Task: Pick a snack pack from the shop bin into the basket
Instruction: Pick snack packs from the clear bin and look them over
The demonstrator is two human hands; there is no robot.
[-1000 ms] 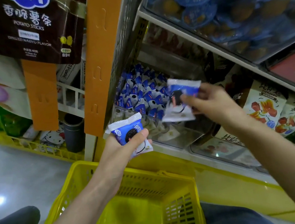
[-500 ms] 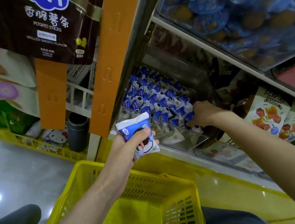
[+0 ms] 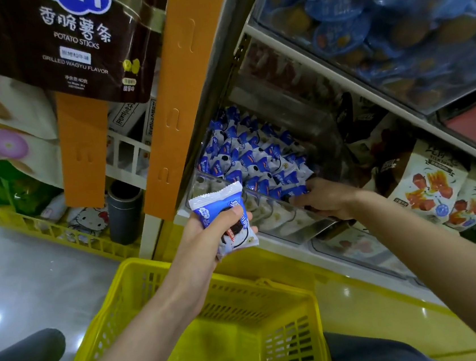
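Snack pack (image 3: 222, 216) gripped in left hand (image 3: 205, 239) over basket (image 3: 140, 270) rim; right hand (image 3: 326, 200) beyond basket, fingers unclear. Released now, may miss.

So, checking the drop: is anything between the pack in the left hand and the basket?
Nothing visible. The left hand holds the pack above the far rim of the basket, which is open on top.

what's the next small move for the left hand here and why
Probably lower the left hand and let the blue-and-white snack pack go into the yellow basket. The hand grips the pack up near the basket's far rim, no pack shows inside, and the right hand is busy among the packs in the clear bin.
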